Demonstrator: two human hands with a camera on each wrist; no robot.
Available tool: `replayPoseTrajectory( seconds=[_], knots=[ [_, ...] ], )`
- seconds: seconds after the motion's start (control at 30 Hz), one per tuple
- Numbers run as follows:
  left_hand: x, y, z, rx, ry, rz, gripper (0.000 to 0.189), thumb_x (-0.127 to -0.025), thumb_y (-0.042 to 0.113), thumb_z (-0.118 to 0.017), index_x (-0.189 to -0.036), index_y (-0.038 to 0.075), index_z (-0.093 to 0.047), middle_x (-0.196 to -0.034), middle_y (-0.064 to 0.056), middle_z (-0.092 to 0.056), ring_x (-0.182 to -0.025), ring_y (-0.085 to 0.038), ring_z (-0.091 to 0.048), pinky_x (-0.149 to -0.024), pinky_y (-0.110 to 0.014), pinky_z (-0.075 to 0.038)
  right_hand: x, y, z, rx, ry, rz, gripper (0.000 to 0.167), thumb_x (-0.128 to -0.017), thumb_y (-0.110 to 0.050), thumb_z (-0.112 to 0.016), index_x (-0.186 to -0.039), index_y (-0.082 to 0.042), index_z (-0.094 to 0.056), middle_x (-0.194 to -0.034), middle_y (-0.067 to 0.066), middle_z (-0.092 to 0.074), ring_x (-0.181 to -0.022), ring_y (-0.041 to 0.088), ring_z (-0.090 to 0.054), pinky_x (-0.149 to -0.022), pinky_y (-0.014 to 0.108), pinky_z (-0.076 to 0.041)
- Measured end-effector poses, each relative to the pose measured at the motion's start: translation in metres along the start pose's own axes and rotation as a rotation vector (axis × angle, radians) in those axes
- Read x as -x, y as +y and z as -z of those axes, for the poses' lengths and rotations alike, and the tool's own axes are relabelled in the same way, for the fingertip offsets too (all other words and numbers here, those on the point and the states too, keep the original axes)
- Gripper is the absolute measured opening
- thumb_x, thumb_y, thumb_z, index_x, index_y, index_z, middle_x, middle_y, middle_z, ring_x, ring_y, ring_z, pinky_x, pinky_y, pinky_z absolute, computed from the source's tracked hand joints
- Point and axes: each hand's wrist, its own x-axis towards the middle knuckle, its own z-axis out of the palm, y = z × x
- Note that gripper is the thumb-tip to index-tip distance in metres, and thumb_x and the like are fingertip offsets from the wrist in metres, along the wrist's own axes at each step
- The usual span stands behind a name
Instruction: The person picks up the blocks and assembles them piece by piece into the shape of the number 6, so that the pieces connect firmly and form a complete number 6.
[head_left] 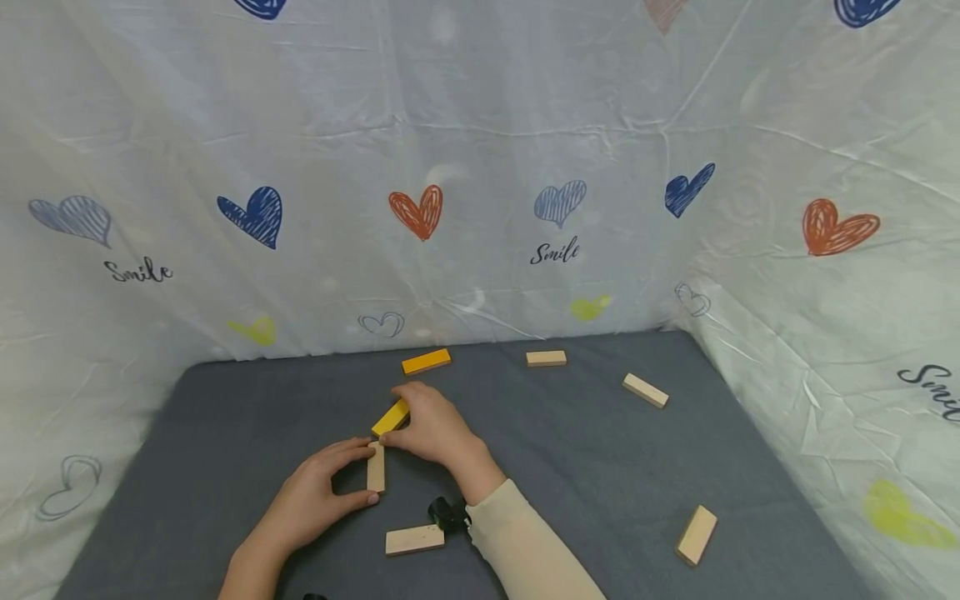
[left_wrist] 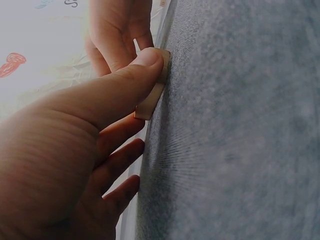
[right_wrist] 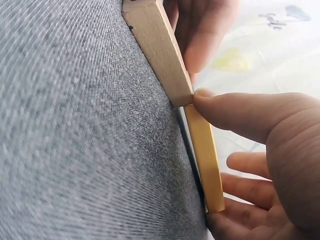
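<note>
Yellow block (head_left: 390,418) pinched in my right hand (head_left: 431,427), pale block (head_left: 376,470) in my left hand (head_left: 313,493); I'm seemingly aligning ends, which calls for gentle release.

In head view, the right hand (head_left: 433,427) hides the held yellow block's (head_left: 388,419) end; bottom edge crops the sleeve (head_left: 525,542).

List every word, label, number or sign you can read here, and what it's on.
"Smile": back sheet, left side.
"Smile": back sheet, right of centre.
"Smi…": right-hand sheet, cut off by the picture edge.
Wrist views: sheet lettering too blurred to read reliably.
Blocks: no readable text.
</note>
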Motion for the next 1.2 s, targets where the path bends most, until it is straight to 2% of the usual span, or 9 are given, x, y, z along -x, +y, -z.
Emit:
replayPoseTrajectory(
  seconds=[0.77,1.2],
  knots=[
    [0.0010,0.0023,0.0008,-0.003,0.001,-0.005,0.070,-0.084,0.048,-0.095,-0.143,0.018,-0.074,-0.154,-0.009,-0.063,-0.144,-0.041,-0.056,-0.111,-0.071,-0.049,0.0009,0.0022,0.0014,-0.029,-0.003,0.006,0.073,-0.094,-0.039,-0.090,-0.156,-0.015,-0.061,-0.158,0.003,-0.058,-0.142,0.020,-0.057,-0.117,0.037,-0.052],
    [0.0008,0.0024,0.0015,0.010,0.008,-0.012,0.068,-0.085,0.041,-0.096,-0.143,0.015,-0.074,-0.154,-0.011,-0.063,-0.144,-0.043,-0.056,-0.112,-0.071,-0.048,-0.0035,0.0065,0.0065,-0.072,0.001,0.009,0.074,-0.095,-0.039,-0.089,-0.157,-0.013,-0.059,-0.159,0.004,-0.058,-0.143,0.021,-0.057,-0.118,0.037,-0.050]
  ],
)
